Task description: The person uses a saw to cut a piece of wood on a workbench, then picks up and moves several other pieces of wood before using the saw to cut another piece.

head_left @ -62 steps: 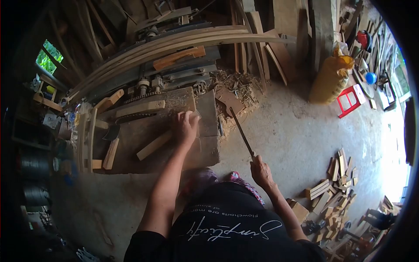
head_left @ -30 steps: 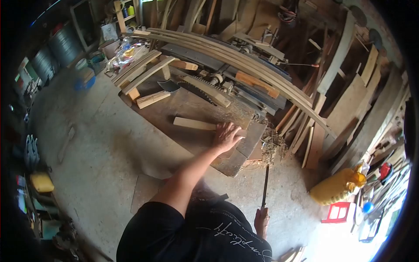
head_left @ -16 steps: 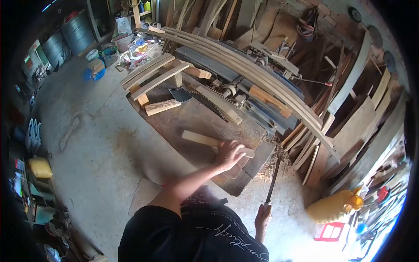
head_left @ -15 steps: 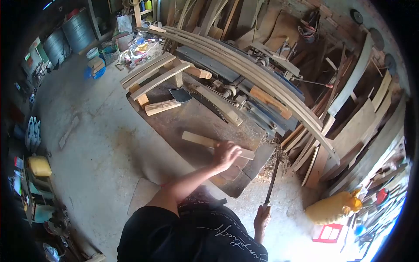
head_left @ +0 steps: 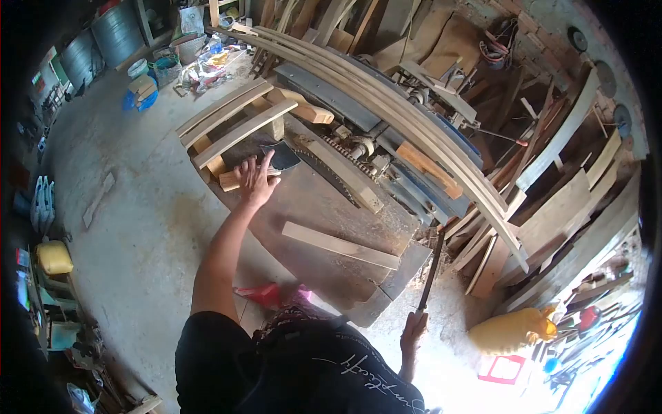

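Note:
My left hand reaches across the worktable, fingers spread over a short wooden block and the near edge of a small dark curved sheet. At my right side, my right hand is closed around the handle of a long, narrow, dark tool that points away from me. A light wooden strip lies untouched on the table between my hands. Beyond it, a toothed saw blade rises from the table, alongside a thick wooden bar.
Wooden pieces are stacked at the table's left end. Long bowed strips span the machine behind. Boards lean against the right wall, with a yellow sack on the floor below. Red footwear shows by the table's near edge.
My left hand has left the light wooden strip and moved left and away to the short block and dark sheet. My right hand still grips the long tool.

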{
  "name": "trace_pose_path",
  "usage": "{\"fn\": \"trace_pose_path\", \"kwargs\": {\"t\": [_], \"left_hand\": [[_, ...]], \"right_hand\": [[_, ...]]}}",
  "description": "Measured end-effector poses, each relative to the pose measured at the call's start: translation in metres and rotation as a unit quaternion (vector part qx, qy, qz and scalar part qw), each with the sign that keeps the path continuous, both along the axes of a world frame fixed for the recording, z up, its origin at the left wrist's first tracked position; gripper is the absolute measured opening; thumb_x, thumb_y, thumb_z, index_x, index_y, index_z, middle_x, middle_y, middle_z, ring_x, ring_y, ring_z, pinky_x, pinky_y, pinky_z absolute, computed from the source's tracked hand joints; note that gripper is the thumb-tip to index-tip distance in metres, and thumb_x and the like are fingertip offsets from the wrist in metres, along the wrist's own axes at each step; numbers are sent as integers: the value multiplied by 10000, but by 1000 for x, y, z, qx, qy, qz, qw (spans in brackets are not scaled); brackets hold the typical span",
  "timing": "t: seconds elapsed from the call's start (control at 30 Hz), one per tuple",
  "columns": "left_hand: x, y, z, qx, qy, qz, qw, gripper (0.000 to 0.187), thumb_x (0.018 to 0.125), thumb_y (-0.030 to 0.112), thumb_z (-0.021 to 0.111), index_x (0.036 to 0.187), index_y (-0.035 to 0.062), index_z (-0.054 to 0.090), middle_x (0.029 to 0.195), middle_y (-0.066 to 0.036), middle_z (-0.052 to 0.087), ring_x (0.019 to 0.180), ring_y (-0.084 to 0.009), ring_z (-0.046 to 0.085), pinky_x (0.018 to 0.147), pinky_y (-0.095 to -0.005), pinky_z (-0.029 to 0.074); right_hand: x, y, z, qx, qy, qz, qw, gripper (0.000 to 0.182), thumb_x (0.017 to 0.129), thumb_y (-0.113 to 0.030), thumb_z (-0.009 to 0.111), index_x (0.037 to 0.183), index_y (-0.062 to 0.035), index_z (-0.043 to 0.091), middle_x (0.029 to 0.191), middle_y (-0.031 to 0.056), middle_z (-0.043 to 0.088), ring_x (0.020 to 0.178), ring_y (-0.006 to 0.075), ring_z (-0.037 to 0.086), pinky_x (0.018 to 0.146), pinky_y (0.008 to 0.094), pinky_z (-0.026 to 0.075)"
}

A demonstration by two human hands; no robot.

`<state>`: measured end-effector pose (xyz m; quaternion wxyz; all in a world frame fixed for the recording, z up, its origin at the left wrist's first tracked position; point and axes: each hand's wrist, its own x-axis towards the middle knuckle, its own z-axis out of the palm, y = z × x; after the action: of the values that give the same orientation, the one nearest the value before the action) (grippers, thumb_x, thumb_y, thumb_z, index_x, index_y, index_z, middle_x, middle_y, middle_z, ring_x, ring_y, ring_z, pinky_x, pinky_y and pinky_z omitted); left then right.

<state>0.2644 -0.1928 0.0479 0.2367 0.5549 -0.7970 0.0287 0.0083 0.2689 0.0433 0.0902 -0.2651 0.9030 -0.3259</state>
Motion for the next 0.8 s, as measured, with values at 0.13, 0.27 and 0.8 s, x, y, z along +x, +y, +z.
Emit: {"fn": "trace_pose_path", "kwargs": {"t": [0.13,0.27,0.8], "left_hand": [[6,-31,-16,3,-7,-14,1000,757,685,293,716,1336,197,344,964,-97,562,910,-278,533,775,-468,342],[15,-13,-11,-11,23,-85,996,753,683,199,714,1336,163,340,944,-84,570,886,-279,540,775,-455,351],[12,68,78,43,393,-237,887,469,779,57,656,1218,99,497,1096,-63,563,1010,-172,540,880,-310,429]], "right_hand": [[7,2,-6,3,-2,15,1000,230,870,-255,534,882,-43,445,564,159,502,496,310,523,480,406,386],[12,21,-23,1,-49,-28,998,262,854,-284,551,885,-40,463,606,155,518,539,303,531,510,412,400],[13,16,-19,61,-64,-9,996,289,851,-282,554,949,-19,486,633,174,558,571,328,570,512,410,423]]}}
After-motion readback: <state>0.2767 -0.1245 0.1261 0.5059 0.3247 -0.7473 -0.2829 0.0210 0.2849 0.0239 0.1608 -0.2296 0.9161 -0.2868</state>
